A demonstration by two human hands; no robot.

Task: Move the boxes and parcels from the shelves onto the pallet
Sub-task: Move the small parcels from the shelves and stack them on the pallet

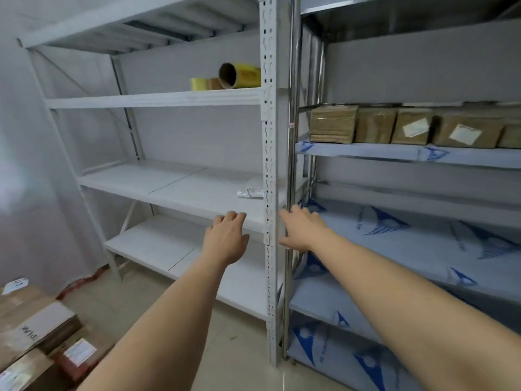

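Both my arms reach forward toward the shelving. My left hand (227,235) hovers in front of the white rack's middle shelf (174,190), fingers loosely bent, holding nothing. My right hand (300,227) is at the upright post (290,165) between the two racks, fingers relaxed and empty. Several brown taped parcels (408,127) stand in a row on the steel rack's upper shelf at right, well above my right hand. A small white packet (251,192) lies on the white middle shelf near the post. Stacked cardboard boxes (36,328) sit at the bottom left.
Yellow tape rolls (239,76) lie on the white rack's upper shelf. The steel rack's lower shelves (408,249) carry blue-and-white printed film. A wall closes the left side. Tiled floor (225,348) lies between the stacked boxes and the racks.
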